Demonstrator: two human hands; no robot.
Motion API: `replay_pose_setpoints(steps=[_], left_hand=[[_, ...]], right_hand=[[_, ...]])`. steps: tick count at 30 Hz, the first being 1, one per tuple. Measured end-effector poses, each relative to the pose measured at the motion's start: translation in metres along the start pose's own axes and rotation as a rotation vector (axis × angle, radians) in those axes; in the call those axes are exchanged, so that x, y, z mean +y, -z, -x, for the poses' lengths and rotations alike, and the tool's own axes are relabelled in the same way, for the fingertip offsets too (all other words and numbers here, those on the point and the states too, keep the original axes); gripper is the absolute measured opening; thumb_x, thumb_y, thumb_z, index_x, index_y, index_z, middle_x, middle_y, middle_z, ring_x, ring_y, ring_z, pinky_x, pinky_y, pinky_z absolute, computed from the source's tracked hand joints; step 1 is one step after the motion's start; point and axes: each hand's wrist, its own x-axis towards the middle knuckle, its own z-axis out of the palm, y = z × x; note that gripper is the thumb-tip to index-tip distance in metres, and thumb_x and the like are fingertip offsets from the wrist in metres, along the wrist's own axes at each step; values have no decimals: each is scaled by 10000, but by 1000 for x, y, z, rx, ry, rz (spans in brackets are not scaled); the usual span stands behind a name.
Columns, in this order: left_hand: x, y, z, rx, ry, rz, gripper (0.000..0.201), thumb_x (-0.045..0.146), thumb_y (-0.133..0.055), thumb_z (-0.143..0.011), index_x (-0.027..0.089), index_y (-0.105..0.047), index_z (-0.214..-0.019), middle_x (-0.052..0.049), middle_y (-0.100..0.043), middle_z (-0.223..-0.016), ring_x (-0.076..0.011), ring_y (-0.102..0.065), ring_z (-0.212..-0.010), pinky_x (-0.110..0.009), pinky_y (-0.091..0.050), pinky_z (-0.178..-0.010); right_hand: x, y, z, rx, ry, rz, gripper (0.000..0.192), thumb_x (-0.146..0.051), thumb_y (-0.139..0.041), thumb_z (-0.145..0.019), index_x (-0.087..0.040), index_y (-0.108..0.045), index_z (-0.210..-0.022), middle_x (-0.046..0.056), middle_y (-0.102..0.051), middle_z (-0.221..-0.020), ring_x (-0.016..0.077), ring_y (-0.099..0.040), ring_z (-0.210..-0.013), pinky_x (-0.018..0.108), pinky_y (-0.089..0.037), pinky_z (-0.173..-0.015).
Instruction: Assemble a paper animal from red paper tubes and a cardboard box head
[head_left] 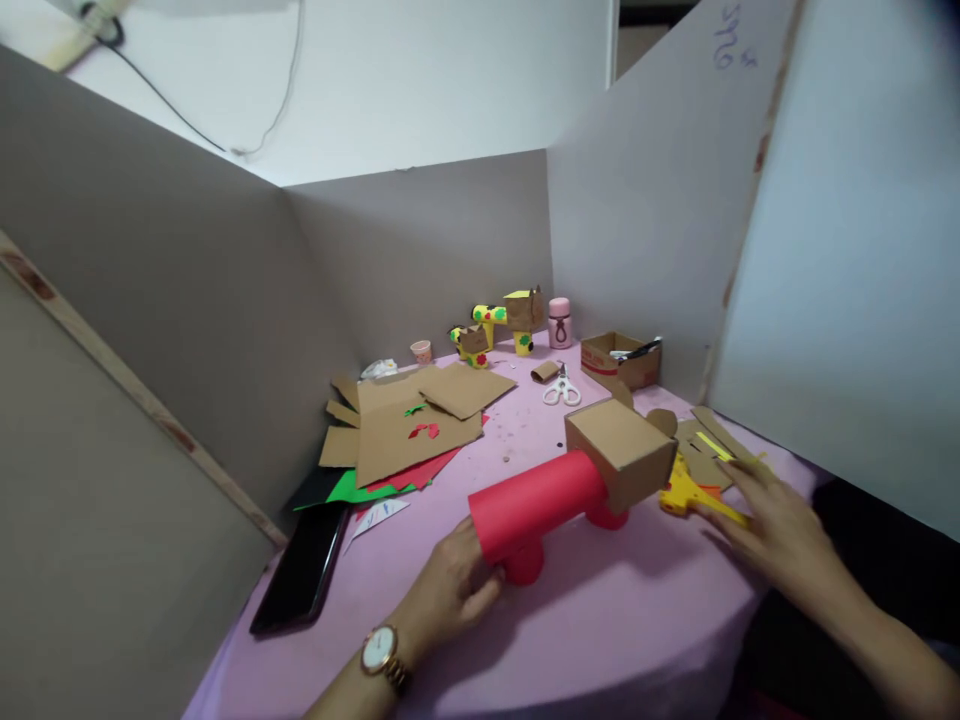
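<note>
A black phone (304, 570) lies at the left edge of the pink worktop (600, 620), beside a heap of cardboard sheets (409, 420) over red and green paper. The left hand (450, 590), a watch on its wrist, has its fingers closed around the near end of the red paper tube (536, 500), which stands mid-worktop on two short red legs with a cardboard box (622, 450) fixed at its far end. A firm but light hold there seems wise, so the tube neither dents nor tips off its legs. At the back stand small yellow tube figures (495, 325), with white scissors (561, 390) nearer. The right hand (780, 530), fingers spread apart and flat, presses on the yellow paper cut-out (686, 495) just beside the box; sliding it gently, not pinching, would likely avoid creasing it.
</note>
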Motion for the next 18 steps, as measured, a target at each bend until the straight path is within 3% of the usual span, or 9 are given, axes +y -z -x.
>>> replay_pose_setpoints(steps=[2,3,4,7,10,14,18], left_hand=[[0,-1,0,3,-4,17,347,94,-475,-779,209,-510,-1105,-85,-593,-1144,-192,-541,-1035,-317,-444,-892],[0,-1,0,4,-2,23,349,92,-476,-777,209,-512,-1103,-81,-594,-1140,-191,-539,-1036,-317,-441,-897],[1,-1,0,4,-1,28,358,89,-476,-774,208,-511,-1109,-81,-592,-1146,-193,-536,-1043,-320,-438,-904],[2,-1,0,-3,-2,38,368,89,-485,-764,203,-515,-1112,-86,-591,-1170,-204,-532,-1074,-333,-432,-925],[1,-1,0,-11,-8,38,370,103,-498,-757,202,-523,-1113,-96,-589,-1192,-225,-514,-1122,-364,-420,-955],[-3,-2,1,-16,-17,43,461,79,-507,-731,196,-508,-1177,-110,-560,-1256,-226,-493,-1164,-369,-397,-992],[-6,-3,2,-17,-26,70,525,46,-511,-701,199,-505,-1203,-100,-550,-1281,-211,-483,-1180,-348,-385,-1011]], right_hand=[[-31,25,0,265,-17,-86,427,-304,-491,-891,-135,-488,-1283,190,-531,-1235,372,-496,-1158,523,-415,-950],[-50,37,-1,348,35,-165,444,-248,-522,-881,-190,-459,-1317,150,-532,-1244,338,-506,-1155,502,-392,-987],[-70,45,-3,353,186,-255,468,-207,-530,-875,-232,-439,-1333,118,-543,-1236,308,-529,-1133,480,-404,-983],[-129,53,-11,78,563,-292,528,-180,-494,-886,-182,-341,-1392,139,-489,-1334,278,-464,-1211,445,-423,-969],[-166,38,-24,-124,684,-170,555,-133,-438,-860,-108,-309,-1399,170,-405,-1422,295,-388,-1282,511,-413,-974],[-181,19,-35,-341,708,-61,688,-33,-409,-724,-100,-312,-1403,141,-347,-1456,325,-343,-1312,610,-386,-957],[-178,13,-32,-411,723,-1,713,-3,-376,-701,-95,-310,-1405,132,-329,-1458,313,-337,-1318,633,-373,-954]])
